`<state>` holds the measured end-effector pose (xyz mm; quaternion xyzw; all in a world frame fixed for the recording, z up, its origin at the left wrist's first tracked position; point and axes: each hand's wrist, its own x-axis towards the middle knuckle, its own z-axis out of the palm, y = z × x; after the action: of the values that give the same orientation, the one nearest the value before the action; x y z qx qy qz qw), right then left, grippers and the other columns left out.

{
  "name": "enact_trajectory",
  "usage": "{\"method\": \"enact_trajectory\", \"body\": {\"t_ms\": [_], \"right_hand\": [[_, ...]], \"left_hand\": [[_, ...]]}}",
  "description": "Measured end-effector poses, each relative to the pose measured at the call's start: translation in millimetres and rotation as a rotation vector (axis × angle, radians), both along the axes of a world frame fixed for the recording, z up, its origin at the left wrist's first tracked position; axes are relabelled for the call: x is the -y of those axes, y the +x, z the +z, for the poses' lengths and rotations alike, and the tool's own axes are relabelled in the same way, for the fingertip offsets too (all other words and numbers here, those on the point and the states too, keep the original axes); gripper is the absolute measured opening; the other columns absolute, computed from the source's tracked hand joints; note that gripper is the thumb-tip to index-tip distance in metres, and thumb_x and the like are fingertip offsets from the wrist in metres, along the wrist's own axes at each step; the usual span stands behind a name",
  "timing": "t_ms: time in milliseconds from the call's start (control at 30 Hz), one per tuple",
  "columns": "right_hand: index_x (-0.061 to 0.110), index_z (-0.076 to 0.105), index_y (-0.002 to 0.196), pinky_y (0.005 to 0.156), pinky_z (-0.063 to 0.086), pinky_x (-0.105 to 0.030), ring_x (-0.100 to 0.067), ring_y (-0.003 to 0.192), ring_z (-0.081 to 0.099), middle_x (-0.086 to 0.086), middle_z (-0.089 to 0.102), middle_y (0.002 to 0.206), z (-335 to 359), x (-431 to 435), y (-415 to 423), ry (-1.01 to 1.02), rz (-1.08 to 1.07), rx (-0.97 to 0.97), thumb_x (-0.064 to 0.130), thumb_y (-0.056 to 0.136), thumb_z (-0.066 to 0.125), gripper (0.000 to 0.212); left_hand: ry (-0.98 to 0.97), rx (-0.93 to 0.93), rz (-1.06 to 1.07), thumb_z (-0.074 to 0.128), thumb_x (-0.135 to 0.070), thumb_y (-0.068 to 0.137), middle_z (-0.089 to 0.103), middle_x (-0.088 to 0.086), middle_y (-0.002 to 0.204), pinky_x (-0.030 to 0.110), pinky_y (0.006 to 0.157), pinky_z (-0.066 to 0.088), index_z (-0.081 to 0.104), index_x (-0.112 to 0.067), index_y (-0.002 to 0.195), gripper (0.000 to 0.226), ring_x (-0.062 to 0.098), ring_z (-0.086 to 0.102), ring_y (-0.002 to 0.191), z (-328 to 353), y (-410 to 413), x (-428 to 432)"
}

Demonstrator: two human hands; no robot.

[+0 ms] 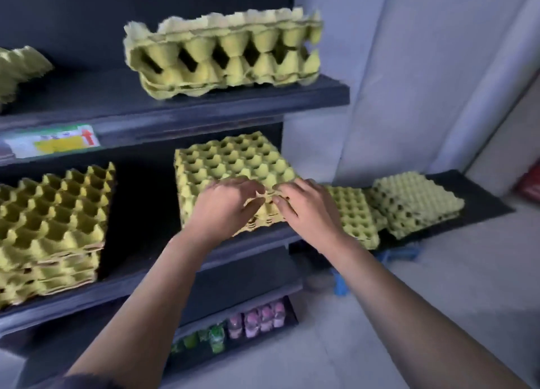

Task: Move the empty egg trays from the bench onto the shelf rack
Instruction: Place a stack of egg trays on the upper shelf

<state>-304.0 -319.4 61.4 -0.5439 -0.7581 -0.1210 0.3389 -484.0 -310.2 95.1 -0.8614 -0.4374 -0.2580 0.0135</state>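
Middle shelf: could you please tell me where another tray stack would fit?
The middle shelf is bare between the left stack and the held stack, which the left hand and right hand grip. Its right end is crowded.

Both forearms [146,295] bare; dark sleeve [90,382] on left.

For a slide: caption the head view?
Left hand and right hand grip a yellow egg-tray stack on the middle shelf; more trays wait on the bench.
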Motion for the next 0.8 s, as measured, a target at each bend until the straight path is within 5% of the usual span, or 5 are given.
{"method": "enact_trajectory", "body": {"t_ms": [233, 467, 800], "right_hand": [[0.017, 0.07, 0.1, 0.067, 0.051, -0.034, -0.028, 0.078, 0.064, -0.004, 0.069, 0.088, 3.8, 29.4, 166.7, -0.068, -0.229, -0.041, 0.037, 0.087, 0.043, 0.036], [0.017, 0.067, 0.11, 0.075, 0.051, -0.039, -0.028, 0.09, 0.062, -0.006, 0.068, 0.101, -13.2, 1.4, 274.2, -0.19, -0.35, -0.071, 0.033, 0.091, 0.048, 0.031], [0.02, 0.063, 0.118, 0.08, 0.047, -0.037, -0.027, 0.1, 0.057, -0.005, 0.065, 0.109, -30.9, -93.3, 392.5, -0.36, -0.366, -0.019, 0.032, 0.095, 0.048, 0.029]], "left_hand": [[-0.088, 0.061, -0.193, 0.033, -0.05, 0.081, 0.067, 0.0, 0.095, 0.038, 0.076, 0.051, 0.065, -0.021, 0.101, 0.048, 0.025, 0.063, 0.09, -0.7, 156.3, -3.2], [-0.11, 0.025, -0.279, 0.055, -0.031, 0.09, 0.066, -0.002, 0.095, 0.035, 0.078, 0.045, 0.066, -0.02, 0.104, 0.02, 0.023, 0.062, 0.091, -21.3, 261.1, -51.1], [-0.187, -0.047, -0.302, 0.051, -0.033, 0.093, 0.066, -0.004, 0.1, 0.035, 0.082, 0.045, 0.063, -0.024, 0.109, 0.022, 0.022, 0.061, 0.094, -41.9, 392.5, -158.5]]}}
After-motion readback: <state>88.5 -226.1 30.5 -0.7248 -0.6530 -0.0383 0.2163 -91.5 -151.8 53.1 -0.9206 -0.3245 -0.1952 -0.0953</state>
